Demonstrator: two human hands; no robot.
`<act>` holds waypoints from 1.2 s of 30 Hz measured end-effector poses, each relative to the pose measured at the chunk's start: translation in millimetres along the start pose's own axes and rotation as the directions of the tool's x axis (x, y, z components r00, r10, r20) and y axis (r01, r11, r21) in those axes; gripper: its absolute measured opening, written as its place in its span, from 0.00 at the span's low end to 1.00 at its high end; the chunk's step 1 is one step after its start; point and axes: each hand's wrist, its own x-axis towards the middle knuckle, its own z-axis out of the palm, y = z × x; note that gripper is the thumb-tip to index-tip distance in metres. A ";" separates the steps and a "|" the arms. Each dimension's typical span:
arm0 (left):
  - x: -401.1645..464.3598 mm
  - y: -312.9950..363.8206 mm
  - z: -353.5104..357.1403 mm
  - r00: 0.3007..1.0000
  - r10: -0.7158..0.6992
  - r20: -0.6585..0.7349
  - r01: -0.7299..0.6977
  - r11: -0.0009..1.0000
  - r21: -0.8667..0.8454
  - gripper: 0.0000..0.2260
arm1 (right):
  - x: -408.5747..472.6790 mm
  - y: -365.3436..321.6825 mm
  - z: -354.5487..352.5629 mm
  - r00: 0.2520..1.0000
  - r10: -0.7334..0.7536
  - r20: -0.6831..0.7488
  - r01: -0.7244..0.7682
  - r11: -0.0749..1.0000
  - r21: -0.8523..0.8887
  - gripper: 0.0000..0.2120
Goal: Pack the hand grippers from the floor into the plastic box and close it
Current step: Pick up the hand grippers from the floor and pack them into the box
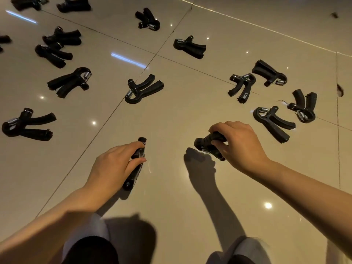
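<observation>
Both bare hands reach down to a glossy beige tiled floor, each closed on a black hand gripper. The left hand wraps its fingers over one gripper that lies lengthwise beneath the palm, its knobbed far end sticking out past the fingertips and its near end showing just under the heel of the hand; whether it is lifted off the tile cannot be told. The right hand clamps its fingers and thumb around the handles of a second gripper, whose curved head and spring point left and out of the grasp, with a dark shadow on the floor just below it.

More grippers lie scattered on the tiles. To the right, just beyond the right hand, rests one with its handles aimed near-right, and three others cluster farther right and beyond it. Between the two arms but well farther out lies one with a visible steel spring. To the left sits another with handles pointing right, well apart from the left hand, and more spread toward the far left, some blurred. Two further ones lie at the far middle. The plastic box does not show in this view.
</observation>
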 end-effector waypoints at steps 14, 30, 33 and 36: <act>-58.5 226.4 -209.5 0.993 0.097 -0.072 -0.092 0.994 0.066 0.17 | -127.2 -47.3 -267.4 0.993 -0.038 -0.109 0.039 0.999 -0.001 0.12; -142.0 346.4 -213.9 0.973 0.221 -0.072 -0.232 0.941 -0.247 0.11 | -264.9 -61.3 -314.6 0.913 -0.334 -0.232 0.268 0.923 -0.276 0.10; -133.8 353.3 -215.7 0.960 0.271 -0.073 -0.281 0.920 -0.274 0.10 | -279.8 -54.6 -328.7 0.921 -0.330 -0.207 0.266 0.922 -0.283 0.09; -132.5 363.3 -213.3 0.928 0.366 -0.075 -0.372 0.891 -0.260 0.12 | -285.9 -50.3 -338.0 0.917 -0.306 -0.256 0.231 0.931 -0.283 0.09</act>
